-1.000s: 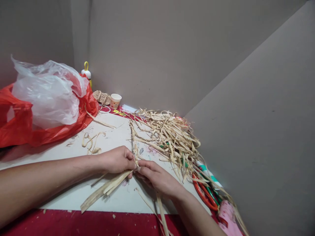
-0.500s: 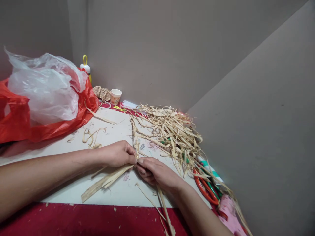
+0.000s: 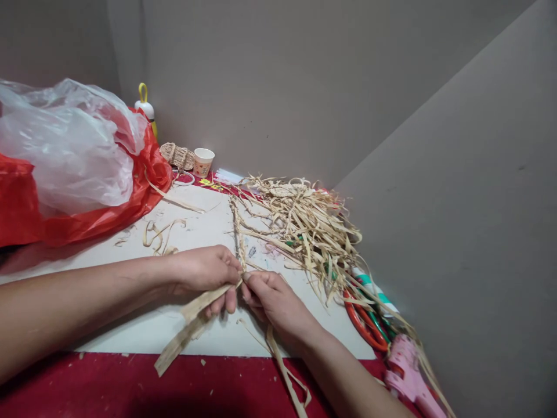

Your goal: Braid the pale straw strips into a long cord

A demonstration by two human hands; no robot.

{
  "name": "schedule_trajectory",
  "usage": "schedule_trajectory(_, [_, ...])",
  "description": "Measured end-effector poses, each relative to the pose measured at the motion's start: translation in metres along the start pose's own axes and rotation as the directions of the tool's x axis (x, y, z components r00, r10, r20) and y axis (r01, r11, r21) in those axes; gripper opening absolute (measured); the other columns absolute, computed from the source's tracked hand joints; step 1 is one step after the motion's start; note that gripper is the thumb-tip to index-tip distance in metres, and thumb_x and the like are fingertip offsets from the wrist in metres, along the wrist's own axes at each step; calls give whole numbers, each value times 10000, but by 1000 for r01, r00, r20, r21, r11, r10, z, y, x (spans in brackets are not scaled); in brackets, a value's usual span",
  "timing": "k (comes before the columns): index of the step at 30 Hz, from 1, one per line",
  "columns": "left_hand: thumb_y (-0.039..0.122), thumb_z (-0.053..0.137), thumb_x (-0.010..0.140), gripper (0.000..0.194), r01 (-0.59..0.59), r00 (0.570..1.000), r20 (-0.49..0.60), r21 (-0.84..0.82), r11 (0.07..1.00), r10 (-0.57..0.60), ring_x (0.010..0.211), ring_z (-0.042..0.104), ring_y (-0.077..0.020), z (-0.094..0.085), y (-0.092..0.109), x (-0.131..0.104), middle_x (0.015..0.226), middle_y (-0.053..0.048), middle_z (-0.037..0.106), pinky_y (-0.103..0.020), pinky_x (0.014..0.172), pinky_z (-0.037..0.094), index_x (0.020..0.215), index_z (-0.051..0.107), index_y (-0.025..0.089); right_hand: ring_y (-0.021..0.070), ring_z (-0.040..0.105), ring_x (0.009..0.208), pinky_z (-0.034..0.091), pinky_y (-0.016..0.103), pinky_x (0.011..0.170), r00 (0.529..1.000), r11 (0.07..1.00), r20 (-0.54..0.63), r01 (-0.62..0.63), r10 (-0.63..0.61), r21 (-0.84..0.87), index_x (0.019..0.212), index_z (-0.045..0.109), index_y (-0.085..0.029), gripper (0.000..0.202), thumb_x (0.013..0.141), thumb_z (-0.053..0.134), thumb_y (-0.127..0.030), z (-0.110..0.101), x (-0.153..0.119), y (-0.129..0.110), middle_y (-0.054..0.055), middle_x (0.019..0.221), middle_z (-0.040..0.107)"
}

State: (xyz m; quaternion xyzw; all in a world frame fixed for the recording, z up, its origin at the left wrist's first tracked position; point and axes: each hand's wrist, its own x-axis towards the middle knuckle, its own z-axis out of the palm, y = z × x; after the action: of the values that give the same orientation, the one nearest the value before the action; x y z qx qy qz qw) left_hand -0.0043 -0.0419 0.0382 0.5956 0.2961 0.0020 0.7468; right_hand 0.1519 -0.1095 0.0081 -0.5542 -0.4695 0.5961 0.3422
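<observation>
A thin braid of dried, straw-coloured husk strips runs away from me across the white board. At its near end my left hand pinches the strips, thumb against fingers, and wide pale strips stick out below it toward the lower left. My right hand meets it from the right, thumb and forefinger closed on the same end of the braid. From under the right hand a long strip hangs down over the board's front edge. The fingertips cover the crossing of the strips.
A heap of dried strips lies right of the braid. Beyond it are red-handled scissors and a pink glue gun. Red and white plastic bags fill the left; a paper cup and woven piece stand behind.
The left hand's lower fingers have come down beneath the wide strips, which have swung slightly right. Both hands stay together at the braid's end. The whole view has shifted a little.
</observation>
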Motion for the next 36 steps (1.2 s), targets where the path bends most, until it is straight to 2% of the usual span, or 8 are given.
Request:
schedule_trajectory(7, [197, 374, 800, 144, -9, 985, -172, 8, 1000, 11, 324, 474, -85, 25, -7, 1, 674, -59, 653, -187, 328, 382, 830, 500, 133, 27, 158, 321, 91, 192, 347, 997, 942, 0, -77, 82, 326, 508, 309, -191, 412, 831, 498, -363, 9, -4, 2, -90, 380, 284])
schedule_trajectory(17, [185, 383, 778, 126, -80, 974, -194, 176, 981, 115, 349, 497, -96, 23, -22, 5, 704, -30, 641, -208, 333, 424, 874, 462, 165, 32, 196, 336, 104, 192, 355, 999, 954, 39, -30, 19, 298, 549, 425, -163, 365, 868, 465, -335, 12, -6, 4, -56, 397, 395])
schedule_trajectory(20, [195, 395, 761, 140, -46, 971, -221, 185, 982, 87, 354, 515, -109, 27, -24, 5, 692, -36, 642, -210, 331, 421, 880, 459, 160, 33, 218, 347, 121, 192, 362, 999, 977, 33, 15, -22, 213, 556, 489, -143, 402, 866, 489, -398, 12, -5, 7, -57, 396, 382])
schedule_trajectory(24, [193, 406, 734, 123, 24, 980, -201, 167, 986, 11, 369, 529, -137, 36, -19, 3, 465, 7, 542, -215, 366, 432, 815, 489, 153, 30, 265, 353, 144, 187, 361, 1000, 986, 16, -9, 7, 169, 513, 473, -139, 429, 835, 530, -417, 11, -5, 9, -37, 417, 430])
schedule_trajectory(30, [234, 445, 750, 224, 139, 988, -94, 163, 977, -125, 338, 475, -118, 20, 10, -7, 444, 18, 537, -204, 378, 376, 908, 558, 122, 23, 124, 349, 93, 173, 346, 998, 934, 47, -55, 41, 353, 639, 487, -157, 264, 788, 598, -345, 4, -8, -2, -116, 422, 241])
schedule_trajectory(32, [240, 472, 744, 197, 93, 975, -219, 257, 962, -36, 323, 383, -73, 9, 14, -6, 434, 35, 514, -184, 385, 316, 843, 595, 122, 20, 98, 368, 78, 164, 352, 995, 921, 85, -85, 57, 380, 688, 516, -149, 234, 786, 602, -343, 1, -10, -7, -121, 448, 208])
schedule_trajectory(34, [208, 511, 710, 155, -23, 905, -397, 311, 950, 152, 402, 403, -62, 2, 11, -2, 498, 41, 537, -177, 446, 329, 805, 608, 133, 18, 89, 383, 68, 156, 361, 991, 917, 114, -107, 68, 384, 714, 533, -141, 232, 790, 599, -350, -2, -11, -10, -122, 460, 185])
schedule_trajectory(36, [194, 510, 699, 121, -94, 882, -427, 255, 962, 199, 501, 462, -75, 1, 3, 5, 580, 25, 570, -180, 509, 360, 754, 599, 136, 18, 89, 387, 65, 155, 364, 988, 913, 137, -117, 68, 390, 713, 529, -141, 236, 794, 596, -352, -4, -11, -11, -121, 467, 182])
